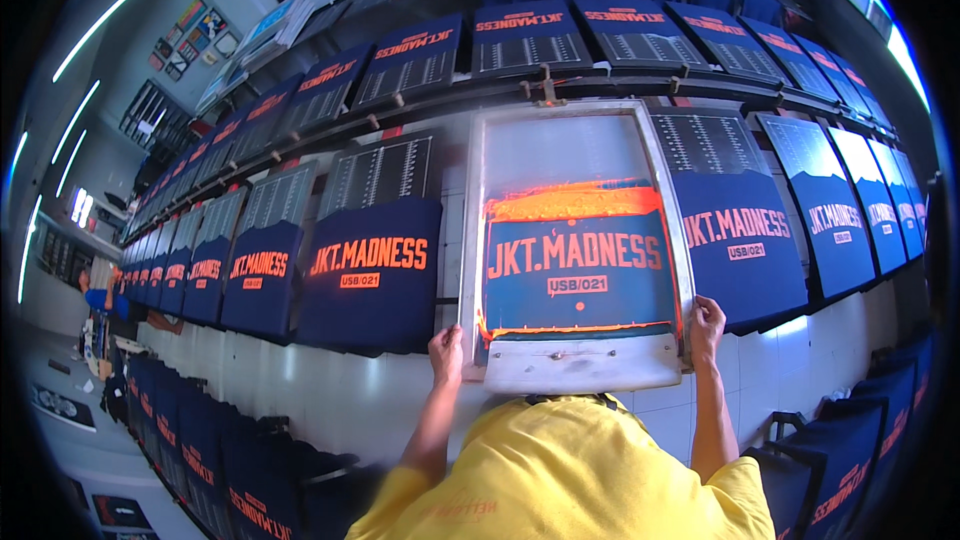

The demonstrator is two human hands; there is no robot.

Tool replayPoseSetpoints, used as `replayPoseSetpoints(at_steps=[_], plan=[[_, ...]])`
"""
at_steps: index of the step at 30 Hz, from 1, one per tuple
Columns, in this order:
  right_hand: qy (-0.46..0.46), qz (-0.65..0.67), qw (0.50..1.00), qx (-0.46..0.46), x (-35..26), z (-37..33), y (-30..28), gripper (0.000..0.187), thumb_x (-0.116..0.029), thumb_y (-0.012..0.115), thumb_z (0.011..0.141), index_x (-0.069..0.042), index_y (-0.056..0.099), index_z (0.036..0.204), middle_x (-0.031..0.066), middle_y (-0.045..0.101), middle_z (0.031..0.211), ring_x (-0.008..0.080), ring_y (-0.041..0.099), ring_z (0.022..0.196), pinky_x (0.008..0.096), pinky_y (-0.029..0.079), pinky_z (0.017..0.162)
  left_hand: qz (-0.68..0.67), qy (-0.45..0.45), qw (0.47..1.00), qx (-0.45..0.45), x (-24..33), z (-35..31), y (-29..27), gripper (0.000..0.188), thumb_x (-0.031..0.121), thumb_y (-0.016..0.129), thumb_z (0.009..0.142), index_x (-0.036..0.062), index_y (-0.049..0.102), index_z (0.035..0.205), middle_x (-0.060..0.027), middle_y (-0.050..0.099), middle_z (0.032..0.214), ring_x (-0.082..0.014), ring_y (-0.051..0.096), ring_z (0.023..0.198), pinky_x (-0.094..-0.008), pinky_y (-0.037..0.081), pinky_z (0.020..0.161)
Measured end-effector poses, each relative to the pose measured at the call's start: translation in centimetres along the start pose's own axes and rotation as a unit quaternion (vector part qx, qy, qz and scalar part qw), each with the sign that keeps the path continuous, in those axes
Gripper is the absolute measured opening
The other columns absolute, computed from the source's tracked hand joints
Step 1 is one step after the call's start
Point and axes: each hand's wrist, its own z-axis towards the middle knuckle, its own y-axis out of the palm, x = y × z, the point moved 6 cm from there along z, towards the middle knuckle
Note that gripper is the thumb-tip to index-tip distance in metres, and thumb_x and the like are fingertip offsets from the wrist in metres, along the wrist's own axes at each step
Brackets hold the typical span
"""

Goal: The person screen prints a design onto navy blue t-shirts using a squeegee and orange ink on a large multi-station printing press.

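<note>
A screen printing frame (481,155) with a pale rim lies in front of me. Its mesh shows lettering, with a thick band of orange ink (575,202) above it and a thin orange line below. Across the frame's near end rests a wide, pale squeegee (580,364), and neither hand touches it. My left hand (446,353) is closed on the frame's near left edge. On the near right edge, my right hand (707,328) grips the frame with bent fingers. What lies under the mesh is mostly covered.
Navy shirts with orange lettering lie on boards in long rows, including one shirt (370,315) left of the frame and another (740,285) right of it. A metal clamp (548,88) sits at the frame's far end. Another person (97,297) stands far left.
</note>
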Motion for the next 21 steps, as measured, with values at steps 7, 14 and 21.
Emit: replayPoseSetpoints(at_steps=[7, 14, 21], plan=[[0.001, 0.007, 1.000, -0.004, 0.7, 1.0, 0.5, 0.020, 0.000, 0.056, 0.091, 0.004, 0.068, 0.106, 0.0058, 0.069, 0.088, 0.0100, 0.061, 0.076, 0.0246, 0.048, 0.069, -0.028, -0.003, 1.000, 0.014, 0.9, 0.2, 0.4, 0.030, 0.023, 0.067, 0.092, -0.0076, 0.068, 0.096, -0.0028, 0.064, 0.077, -0.0100, 0.053, 0.071, -0.0269, 0.043, 0.066], [-0.009, -0.003, 1.000, -0.011, -0.7, 1.5, 2.1, 0.018, -0.004, 0.059, 0.091, 0.003, 0.069, 0.105, 0.0090, 0.071, 0.085, 0.0119, 0.063, 0.075, 0.0276, 0.049, 0.068, -0.019, 0.003, 1.000, 0.022, 0.3, 1.8, -0.3, 0.030, 0.022, 0.067, 0.092, -0.0080, 0.068, 0.093, -0.0032, 0.064, 0.077, -0.0108, 0.054, 0.071, -0.0274, 0.043, 0.067], [-0.032, -0.014, 0.999, 0.005, -0.1, 2.5, 2.9, 0.020, -0.007, 0.060, 0.089, 0.002, 0.070, 0.104, 0.0086, 0.071, 0.082, 0.0118, 0.063, 0.071, 0.0282, 0.049, 0.066, -0.037, 0.015, 0.999, 0.026, 1.6, 2.7, -0.2, 0.027, 0.020, 0.067, 0.092, -0.0073, 0.067, 0.092, -0.0017, 0.065, 0.076, -0.0096, 0.054, 0.070, -0.0279, 0.043, 0.065]])
